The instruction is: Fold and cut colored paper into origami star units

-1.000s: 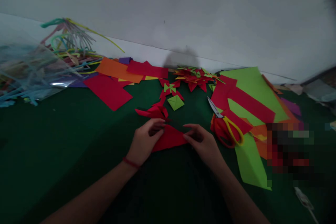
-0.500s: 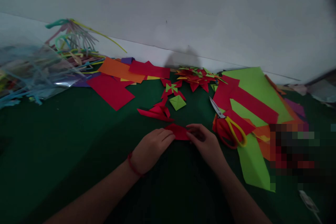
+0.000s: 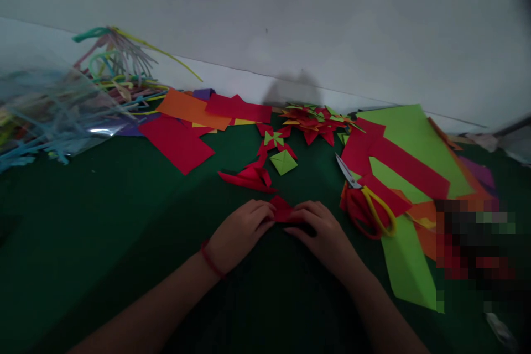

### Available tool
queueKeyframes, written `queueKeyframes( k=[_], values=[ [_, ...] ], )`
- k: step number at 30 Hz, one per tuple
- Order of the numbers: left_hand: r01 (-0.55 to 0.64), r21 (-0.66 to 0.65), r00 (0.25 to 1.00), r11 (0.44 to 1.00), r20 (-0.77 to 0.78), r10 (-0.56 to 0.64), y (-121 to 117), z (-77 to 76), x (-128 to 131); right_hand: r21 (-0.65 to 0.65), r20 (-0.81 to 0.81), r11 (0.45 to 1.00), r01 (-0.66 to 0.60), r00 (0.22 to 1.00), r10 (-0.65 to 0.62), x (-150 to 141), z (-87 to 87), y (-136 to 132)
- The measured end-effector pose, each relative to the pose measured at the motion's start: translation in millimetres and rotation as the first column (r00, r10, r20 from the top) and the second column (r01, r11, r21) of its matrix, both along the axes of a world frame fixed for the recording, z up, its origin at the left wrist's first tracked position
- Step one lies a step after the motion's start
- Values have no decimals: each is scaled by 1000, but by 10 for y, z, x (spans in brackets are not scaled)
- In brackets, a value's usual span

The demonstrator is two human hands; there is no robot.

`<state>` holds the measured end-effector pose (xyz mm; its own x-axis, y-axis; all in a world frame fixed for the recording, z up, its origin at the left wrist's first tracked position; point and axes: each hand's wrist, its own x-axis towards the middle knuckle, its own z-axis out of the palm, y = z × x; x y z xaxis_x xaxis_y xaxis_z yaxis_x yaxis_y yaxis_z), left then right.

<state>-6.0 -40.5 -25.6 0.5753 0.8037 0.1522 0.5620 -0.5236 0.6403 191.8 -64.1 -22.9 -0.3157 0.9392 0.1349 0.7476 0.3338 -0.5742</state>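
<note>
A small folded piece of red paper (image 3: 282, 210) lies on the green tabletop between my hands. My left hand (image 3: 244, 227) has its fingers closed on the paper's left end. At the right end, my right hand (image 3: 318, 229) presses fingertips onto the paper, its thumb tucked lower and a gap showing inside the grip. Just beyond sits a partly folded red paper piece (image 3: 249, 178), and behind it a green folded square (image 3: 284, 162). A red and green folded star shape (image 3: 274, 139) lies farther back.
Yellow-and-red-handled scissors (image 3: 368, 199) rest on red and green paper sheets (image 3: 404, 133) at the right. Many folded pieces (image 3: 313, 121) are heaped near the white wall. Red paper (image 3: 178, 144) and a clear bag of pipe cleaners (image 3: 53, 110) lie left.
My right hand's fingers have moved inward over the red paper, the thumb dropping toward me. My left hand stays almost in place. The view has shifted slightly.
</note>
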Motion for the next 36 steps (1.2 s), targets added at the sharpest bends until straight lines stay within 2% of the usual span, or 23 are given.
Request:
queueKeyframes(
  k=[7, 14, 21, 26, 36],
  values=[
    [-26, -138, 997, 990, 68, 36, 6, 17, -12, -99, 0, 993, 58, 998, -59, 12, 58, -6],
    [-92, -232, 992, 968, 67, 110, 31, 43, -17, -146, -33, 966, 214, 975, -221, -13, -11, -15],
    [-148, -122, 989, 981, -28, 145, 0, 8, 41, -95, 7, 955, 282, 959, -283, -78, -58, -30],
    [-156, -100, 985, 983, -83, 148, 2, -33, 60, -65, 69, 955, 291, 956, -286, -108, -65, -41],
    [-164, -55, 974, 985, -169, 153, -7, -12, 78, -32, 96, 948, 317, 945, -313, -149, -77, -48]
  ],
)
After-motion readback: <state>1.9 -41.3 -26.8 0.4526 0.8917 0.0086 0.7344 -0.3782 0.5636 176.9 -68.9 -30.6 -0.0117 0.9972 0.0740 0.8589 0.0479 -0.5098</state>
